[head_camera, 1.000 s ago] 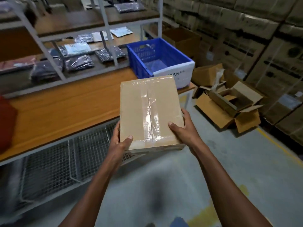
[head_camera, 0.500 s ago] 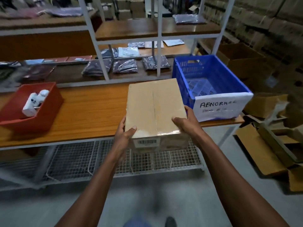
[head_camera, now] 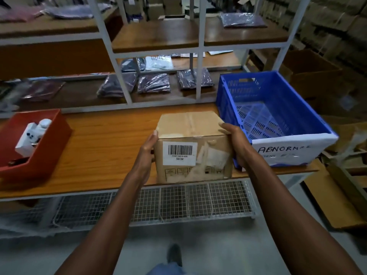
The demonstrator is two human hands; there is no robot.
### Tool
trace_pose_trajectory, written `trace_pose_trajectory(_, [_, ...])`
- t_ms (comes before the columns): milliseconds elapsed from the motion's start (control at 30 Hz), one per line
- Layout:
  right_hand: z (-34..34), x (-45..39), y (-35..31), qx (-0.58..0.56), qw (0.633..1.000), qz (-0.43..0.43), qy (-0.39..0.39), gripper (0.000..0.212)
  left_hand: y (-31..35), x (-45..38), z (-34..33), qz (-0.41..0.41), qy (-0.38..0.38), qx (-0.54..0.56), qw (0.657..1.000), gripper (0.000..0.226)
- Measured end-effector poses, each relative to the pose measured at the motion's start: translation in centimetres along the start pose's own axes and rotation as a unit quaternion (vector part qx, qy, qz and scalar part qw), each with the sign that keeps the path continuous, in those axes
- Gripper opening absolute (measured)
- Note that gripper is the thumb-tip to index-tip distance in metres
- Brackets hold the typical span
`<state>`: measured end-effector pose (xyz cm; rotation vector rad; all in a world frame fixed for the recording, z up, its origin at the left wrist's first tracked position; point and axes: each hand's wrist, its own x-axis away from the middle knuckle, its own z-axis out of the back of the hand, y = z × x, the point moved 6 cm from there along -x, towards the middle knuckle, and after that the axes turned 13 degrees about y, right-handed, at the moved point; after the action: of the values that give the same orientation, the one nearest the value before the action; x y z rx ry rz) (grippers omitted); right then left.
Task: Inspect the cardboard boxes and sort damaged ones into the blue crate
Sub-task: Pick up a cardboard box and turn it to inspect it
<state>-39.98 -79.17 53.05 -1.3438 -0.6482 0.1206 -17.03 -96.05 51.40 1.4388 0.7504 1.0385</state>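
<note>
A taped brown cardboard box (head_camera: pixel 190 147) sits at the front edge of the wooden table (head_camera: pixel 103 147), its near face showing a white barcode label and torn label remnants. My left hand (head_camera: pixel 146 155) grips its left side and my right hand (head_camera: pixel 237 143) grips its right side and top corner. The blue crate (head_camera: pixel 278 116) stands on the table immediately right of the box, with nothing inside, and carries a white paper sign reading "ABNORMAL".
A red bin (head_camera: pixel 41 151) with white items sits at the table's left. Shelves behind hold bagged garments (head_camera: pixel 154 83). A wire mesh shelf (head_camera: pixel 178 201) runs under the table. Opened cardboard boxes (head_camera: pixel 341 195) lie on the floor at right.
I have turned left to face the table, and the box has come down to the table's front edge. Its barcode end now faces me. Both hands stayed on its sides.
</note>
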Motion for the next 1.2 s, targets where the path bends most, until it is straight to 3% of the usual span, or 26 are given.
trace_pose_trajectory(100, [-1.1,-1.0,-1.8,-0.012,1.000,0.026,0.006,0.037,0.8,-2.5,0.0,-0.006,-0.020,-0.017,1.000,0.075])
trace_pose_trajectory(200, [-2.2,-1.9,-3.8,-0.008,0.998,0.066,0.014,0.044,2.1,-4.7,-0.2,-0.028,-0.054,-0.032,0.998,0.079])
trace_pose_trajectory(433, [-3.0,-4.0,-6.8,0.016,0.997,0.072,0.029,0.019,4.9,-9.9,-0.5,-0.028,-0.056,-0.052,0.997,0.046])
trace_pose_trajectory(533, [-3.2,-6.2,-7.6,0.051,0.995,0.077,0.046,0.026,6.2,-12.1,-1.1,-0.036,-0.023,-0.053,0.998,0.044])
trace_pose_trajectory(667, [-3.3,-8.9,-8.7,0.114,0.984,0.117,0.072,0.061,6.3,-14.4,-0.7,-0.027,0.045,-0.048,0.997,0.072])
trace_pose_trajectory(767, [-3.0,-10.6,-8.1,0.144,0.979,0.125,0.076,0.078,5.8,-14.4,-1.5,-0.023,0.048,-0.051,0.997,0.055])
trace_pose_trajectory(867, [-2.8,-11.5,-7.9,0.150,0.978,0.124,0.072,0.067,5.5,-14.3,-2.2,-0.019,0.044,-0.039,0.998,0.043])
trace_pose_trajectory(1067, [-3.0,-11.1,-7.6,0.104,0.989,0.101,0.013,0.033,4.6,-13.2,-3.5,-0.021,-0.053,0.030,0.998,0.059])
trace_pose_trajectory(1100, [-3.1,-10.9,-7.4,0.087,0.991,0.104,-0.010,0.037,4.5,-13.1,-3.4,-0.024,-0.054,0.044,0.997,0.067])
trace_pose_trajectory(1200, [-3.0,-10.4,-6.8,0.052,0.986,0.144,-0.060,0.082,4.8,-13.2,-3.1,-0.057,-0.049,0.043,0.996,0.075])
